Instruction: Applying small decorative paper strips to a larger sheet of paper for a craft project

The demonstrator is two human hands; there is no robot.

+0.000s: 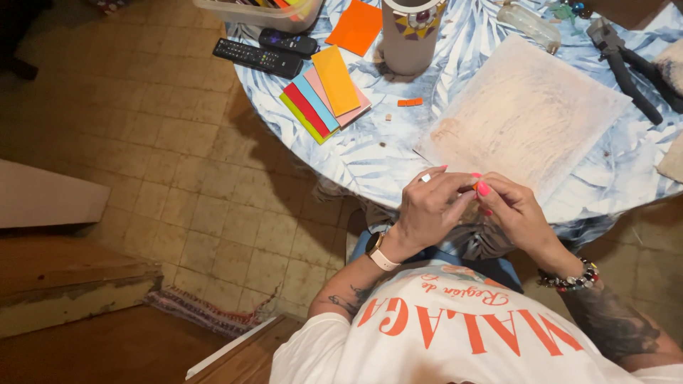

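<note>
Orange chip [474, 186] pinched between both hands | clear tub [260, 14]: coloured strips

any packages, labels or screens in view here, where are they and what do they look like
Clear plastic tub: table's far edge, holds coloured items.
Small clear bottle: far side of table, lying down.
Watch on left wrist: face not readable.
Two black remotes beside the tub: no screens.

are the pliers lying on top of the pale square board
No, the pliers lie on the leaf-print tablecloth beside the pale square board, past its upper right edge.
</note>
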